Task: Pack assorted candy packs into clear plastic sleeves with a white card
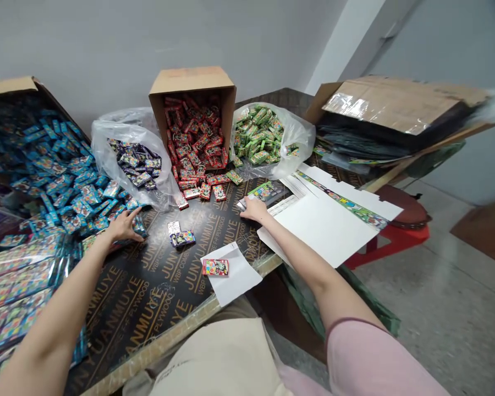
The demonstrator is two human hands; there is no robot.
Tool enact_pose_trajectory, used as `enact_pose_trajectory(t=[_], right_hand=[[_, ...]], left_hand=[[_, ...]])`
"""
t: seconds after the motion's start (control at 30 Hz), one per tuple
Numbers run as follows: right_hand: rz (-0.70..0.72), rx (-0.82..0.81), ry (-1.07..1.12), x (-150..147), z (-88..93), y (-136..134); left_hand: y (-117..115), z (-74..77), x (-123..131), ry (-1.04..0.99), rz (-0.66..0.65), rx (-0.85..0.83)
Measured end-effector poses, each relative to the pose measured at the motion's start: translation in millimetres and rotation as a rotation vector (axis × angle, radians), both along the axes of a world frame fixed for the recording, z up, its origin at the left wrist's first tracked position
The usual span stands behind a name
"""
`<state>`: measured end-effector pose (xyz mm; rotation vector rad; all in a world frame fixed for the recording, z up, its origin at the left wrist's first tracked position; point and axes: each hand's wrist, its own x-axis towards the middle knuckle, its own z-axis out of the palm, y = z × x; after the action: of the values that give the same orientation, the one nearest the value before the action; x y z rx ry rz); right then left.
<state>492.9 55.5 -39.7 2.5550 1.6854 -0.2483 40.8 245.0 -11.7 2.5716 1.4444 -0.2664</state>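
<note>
My left hand [124,226] is at the front edge of a heap of small blue boxes [84,203], thumb and fingers spread apart beside a few blue boxes. My right hand [254,209] has its fingers closed over the near left corner of a green printed packet [268,191] lying on the table. Between the hands lie a purple box [182,238] and a whitish box [174,227], touching each other. Closer to me, a red box [215,267] rests on a white paper sheet [235,283].
Red boxes spill from a carton [192,80]. Plastic bags hold purple boxes [138,162] and green boxes [259,135]. Flat white card blanks [325,220] overhang the table edge at right. Wrapped packs [20,275] lie at left. A red stool [404,236] stands beyond the edge.
</note>
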Motion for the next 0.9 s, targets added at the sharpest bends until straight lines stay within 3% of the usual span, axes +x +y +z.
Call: enact_pose_trajectory(t=[0.1, 0.27, 0.33, 0.4, 0.5, 0.53, 0.6, 0.67, 0.73, 0.8, 0.9], right_hand=[[0.054, -0.005, -0.016, -9, 2.9, -4], [0.125, 0.063, -0.035, -21, 19.2, -18], [0.144, 0.118, -0.045, -35, 30.9, -25], [0.198, 0.239, -0.023, -62, 43.0, -35], [0.460, 0.656, 0.183, -130, 54.3, -57], [0.597, 0.789, 0.290, -157, 55.3, -67], [0.844, 0.877, 0.481, -207, 54.1, -87], [1.028, 0.853, 0.575, -244, 51.9, -103], [1.120, 0.799, 0.652, -263, 52.6, -109], [1.091, 0.752, 0.785, -267, 57.8, -104], [0.809, 0.744, 1.001, -261, 68.1, -82]], left_hand=[[-34, 7.9, 6, -0.268, 0.032, 0.081], [-116, 8.2, 13, -0.728, 0.049, -0.069], [-149, 6.1, 16, -0.888, 0.149, -0.207], [-179, 5.8, 24, -1.080, 0.329, -0.421], [-213, 10.4, 46, -1.480, 0.582, -0.871], [-220, 13.0, 54, -1.618, 0.624, -1.038], [-227, 18.5, 64, -1.859, 0.643, -1.293], [-228, 22.8, 63, -2.030, 0.705, -1.385], [-227, 24.6, 50, -2.101, 0.773, -1.367], [-228, 23.7, 32, -2.096, 0.772, -1.322], [-236, 18.4, 10, -2.062, 0.693, -1.331]])
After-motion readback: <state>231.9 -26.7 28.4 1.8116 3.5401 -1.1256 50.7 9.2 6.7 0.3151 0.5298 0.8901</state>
